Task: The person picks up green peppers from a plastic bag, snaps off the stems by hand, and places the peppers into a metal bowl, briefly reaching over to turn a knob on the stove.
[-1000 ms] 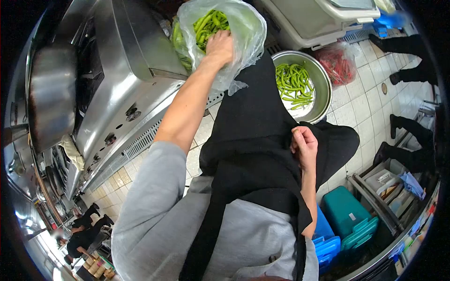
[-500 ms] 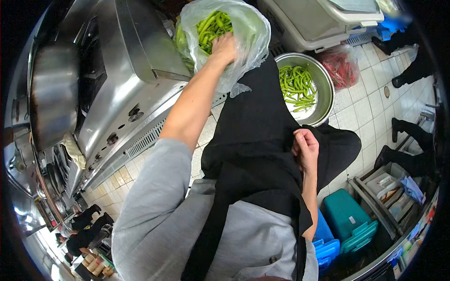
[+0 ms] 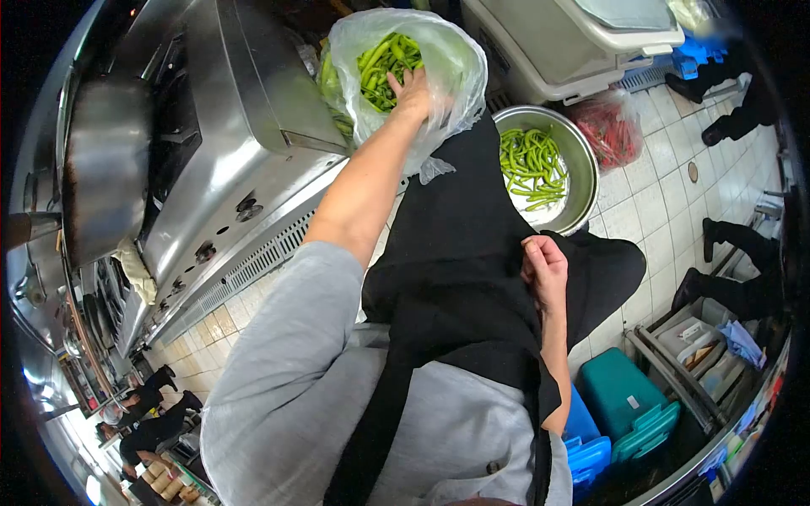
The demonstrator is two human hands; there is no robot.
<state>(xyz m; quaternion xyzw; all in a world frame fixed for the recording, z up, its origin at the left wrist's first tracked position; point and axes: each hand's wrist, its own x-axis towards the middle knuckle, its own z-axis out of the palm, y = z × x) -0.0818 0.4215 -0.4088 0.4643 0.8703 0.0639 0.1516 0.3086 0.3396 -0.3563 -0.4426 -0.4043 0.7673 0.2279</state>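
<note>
My left hand (image 3: 412,94) reaches into the mouth of a clear plastic bag (image 3: 460,72), its fingers apart over the green peppers (image 3: 386,61) inside. No pepper is visibly gripped. The bag stands beyond my left knee, beside the steel stove. Near my right thigh, my right hand (image 3: 545,268) is closed with its fingers curled; what it holds, if anything, is hidden. Beyond it on the floor is a round metal bowl (image 3: 585,173), with loose green peppers (image 3: 531,164) spread inside.
The steel stove (image 3: 219,181) runs along the left. A bag of red peppers (image 3: 609,131) and a pale plastic bin (image 3: 540,51) stand by the bowl. A green container (image 3: 620,388) is at lower right. Other people's legs (image 3: 742,244) show at the right edge.
My left hand has drawn back slightly in the bag, and its fingers have spread apart above the peppers. My right hand stays near my thigh, still closed.
</note>
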